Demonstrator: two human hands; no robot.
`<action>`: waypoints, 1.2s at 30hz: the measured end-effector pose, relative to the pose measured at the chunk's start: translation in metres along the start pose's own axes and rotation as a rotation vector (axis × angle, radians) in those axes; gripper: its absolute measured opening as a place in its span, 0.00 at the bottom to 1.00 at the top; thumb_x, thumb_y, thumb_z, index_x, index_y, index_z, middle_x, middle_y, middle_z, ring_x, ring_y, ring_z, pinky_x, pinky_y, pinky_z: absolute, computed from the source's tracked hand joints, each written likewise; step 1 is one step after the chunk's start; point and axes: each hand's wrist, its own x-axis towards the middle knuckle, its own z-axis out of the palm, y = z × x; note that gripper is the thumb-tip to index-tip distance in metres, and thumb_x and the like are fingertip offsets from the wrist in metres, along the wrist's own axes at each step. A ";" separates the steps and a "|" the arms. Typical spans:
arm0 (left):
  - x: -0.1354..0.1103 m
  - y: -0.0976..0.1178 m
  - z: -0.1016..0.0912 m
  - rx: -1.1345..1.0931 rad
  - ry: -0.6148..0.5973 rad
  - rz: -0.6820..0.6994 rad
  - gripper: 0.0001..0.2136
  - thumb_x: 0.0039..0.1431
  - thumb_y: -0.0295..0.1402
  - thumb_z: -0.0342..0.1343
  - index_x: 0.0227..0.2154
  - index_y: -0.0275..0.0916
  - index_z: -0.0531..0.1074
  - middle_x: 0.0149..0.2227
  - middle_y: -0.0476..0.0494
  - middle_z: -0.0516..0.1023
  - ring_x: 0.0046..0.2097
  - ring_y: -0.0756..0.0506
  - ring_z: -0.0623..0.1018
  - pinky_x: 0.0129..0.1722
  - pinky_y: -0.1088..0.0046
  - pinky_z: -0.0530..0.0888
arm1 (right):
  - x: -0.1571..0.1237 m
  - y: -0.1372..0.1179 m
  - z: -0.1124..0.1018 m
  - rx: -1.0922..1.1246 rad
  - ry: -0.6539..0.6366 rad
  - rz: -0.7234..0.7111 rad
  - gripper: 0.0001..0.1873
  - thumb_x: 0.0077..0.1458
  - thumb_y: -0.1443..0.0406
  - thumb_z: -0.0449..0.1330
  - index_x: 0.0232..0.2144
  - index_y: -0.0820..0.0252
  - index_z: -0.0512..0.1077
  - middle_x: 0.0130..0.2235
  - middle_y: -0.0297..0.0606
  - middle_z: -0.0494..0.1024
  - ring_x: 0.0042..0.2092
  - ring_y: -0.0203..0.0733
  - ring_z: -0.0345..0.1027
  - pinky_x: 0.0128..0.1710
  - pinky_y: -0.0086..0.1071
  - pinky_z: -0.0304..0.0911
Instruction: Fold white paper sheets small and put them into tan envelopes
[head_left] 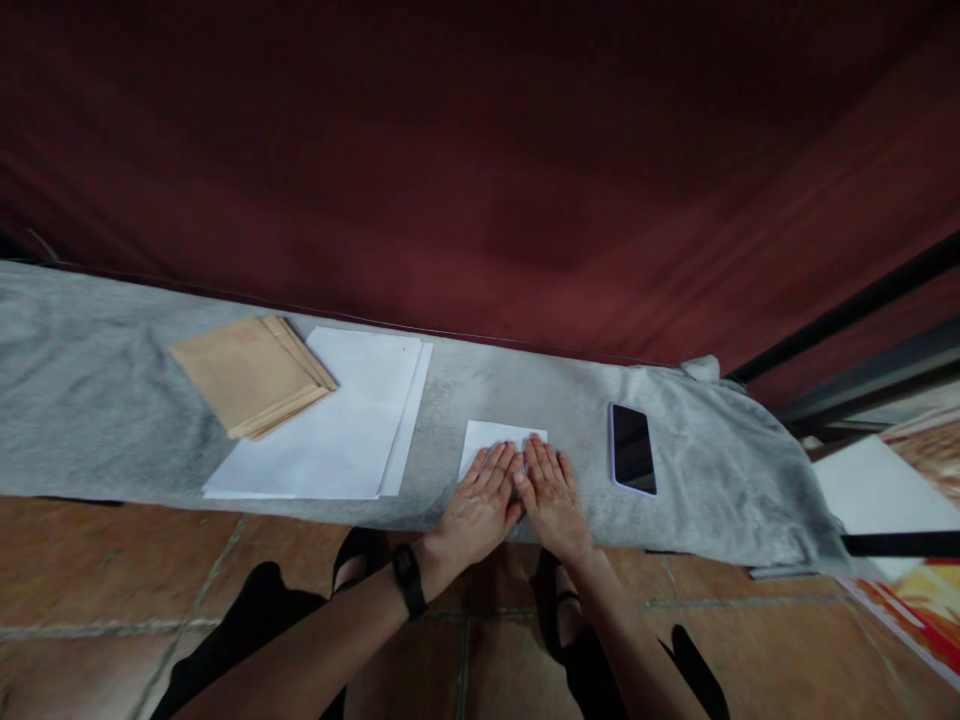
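Two bare hands are at work side by side; your left hand (480, 500) and your right hand (553, 498) both lie palm down over the small white paper (484, 432), which rests on the grey cloth (720, 480) just left of the phone (634, 449); the fingers of each are straight and mostly close together, and neither hand grips anything. Your hands cover much of the paper, so mainly its far edge and left side show; whether it is one layer or folded, you cannot tell from this view. By the look of it, the step in hand is pressing or smoothing the paper flat; well to the left of the phone, past the small paper, lie the large white sheets (352, 420), with the brown envelopes (251, 370) overlapping their left side, farther still from the phone; both piles are apart from your hands. Your next move, by my judgement, calls for even pressure from both palms, one hand steadying the paper if the other slides; the cloth looks soft and is rumpled right of the phone, so a hasty drag could shift or crease the paper.
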 end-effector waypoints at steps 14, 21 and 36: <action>-0.002 -0.003 -0.001 -0.013 -0.026 -0.006 0.31 0.70 0.46 0.46 0.68 0.32 0.55 0.71 0.30 0.54 0.73 0.38 0.52 0.70 0.52 0.52 | -0.002 0.010 0.003 -0.075 0.065 -0.001 0.33 0.72 0.55 0.37 0.71 0.68 0.49 0.71 0.51 0.55 0.71 0.51 0.50 0.68 0.50 0.47; -0.001 -0.002 -0.010 -0.018 -0.055 -0.040 0.30 0.69 0.48 0.46 0.67 0.34 0.58 0.71 0.30 0.56 0.72 0.37 0.54 0.70 0.52 0.52 | -0.003 0.021 0.005 -0.086 0.080 0.034 0.33 0.72 0.54 0.40 0.71 0.68 0.50 0.70 0.53 0.57 0.69 0.54 0.53 0.67 0.51 0.49; 0.012 -0.033 -0.010 -0.037 -0.200 0.034 0.19 0.69 0.32 0.46 0.60 0.36 0.68 0.65 0.34 0.68 0.66 0.40 0.68 0.65 0.57 0.64 | -0.001 0.035 0.006 -0.024 0.109 0.105 0.31 0.71 0.57 0.43 0.68 0.69 0.58 0.69 0.52 0.61 0.69 0.53 0.53 0.66 0.50 0.52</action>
